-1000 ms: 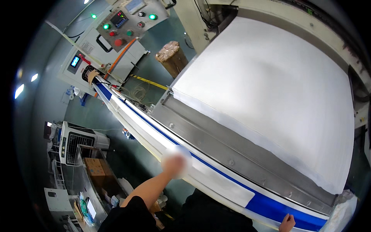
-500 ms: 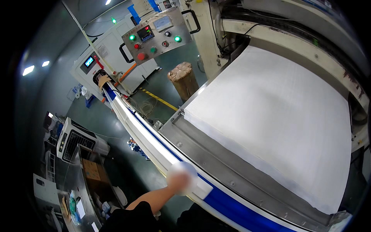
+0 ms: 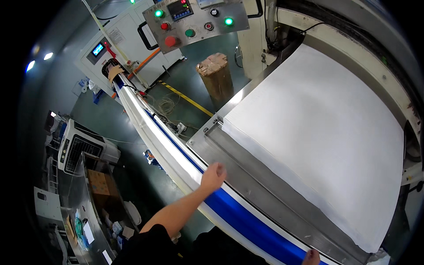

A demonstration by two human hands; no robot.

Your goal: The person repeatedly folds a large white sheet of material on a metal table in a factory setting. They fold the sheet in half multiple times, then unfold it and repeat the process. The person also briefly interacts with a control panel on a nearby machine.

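Observation:
My left hand (image 3: pixel 213 177) is over the long blue-and-white rail (image 3: pixel 247 221) in front of me, at the near edge of a metal tray (image 3: pixel 251 176). Its fingers are curled closed, and what they hold, if anything, is hidden. At the lower edge of the picture, only a small part of my right hand (image 3: pixel 312 257) shows beside the rail's lower right stretch, its fingers mostly out of view. Beyond the tray lies a large stack of white sheets (image 3: pixel 327 132), its near edge slightly uneven.
A control panel (image 3: pixel 198 22) with lit green buttons hangs at the far left of the machine (image 3: pixel 300 20). A brown wrapped roll (image 3: pixel 216 79) stands on the floor. To the left are an air cooler (image 3: pixel 84 145) and a metal workbench (image 3: pixel 73 190) beside cardboard boxes (image 3: pixel 99 183).
My left hand has moved farther along the rail, and more blue shows below it. Part of my right hand has come into view at the lower edge. The view has shifted.

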